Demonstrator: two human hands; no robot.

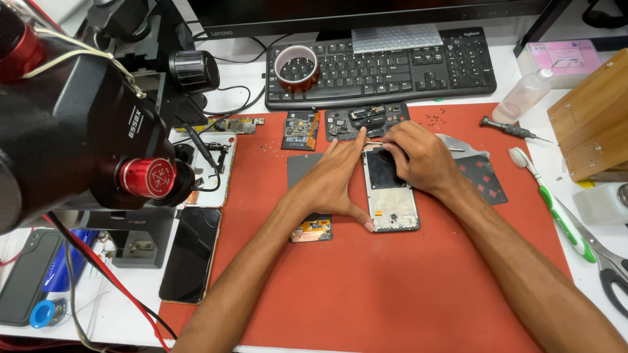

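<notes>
So the opened phone frame lies flat on the red mat, about mid-bench, just in front of the keyboard; left hand is spread flat against its left edge, thumb hooked at the bottom corner, index finger up by the top; so that grip is open, bracing, not pinching anything; right hand is curled over the top end, fingers pressed together on a thin tool, looks like tweezers, tips right at the upper edge of the frame.

Stuff I'd worry about: the tweezer tip slipping off whatever tiny part it's on and scratching something inside the frame; can't tell what it's actually gripping, too small; the left hand only pushes from one side, so a hard pull could skate the frame across the mat; loose screws sit scattered just beyond the right hand, a wrist brush would send them flying; the circuit board and small parts tray are close enough to get nudged too.
</notes>
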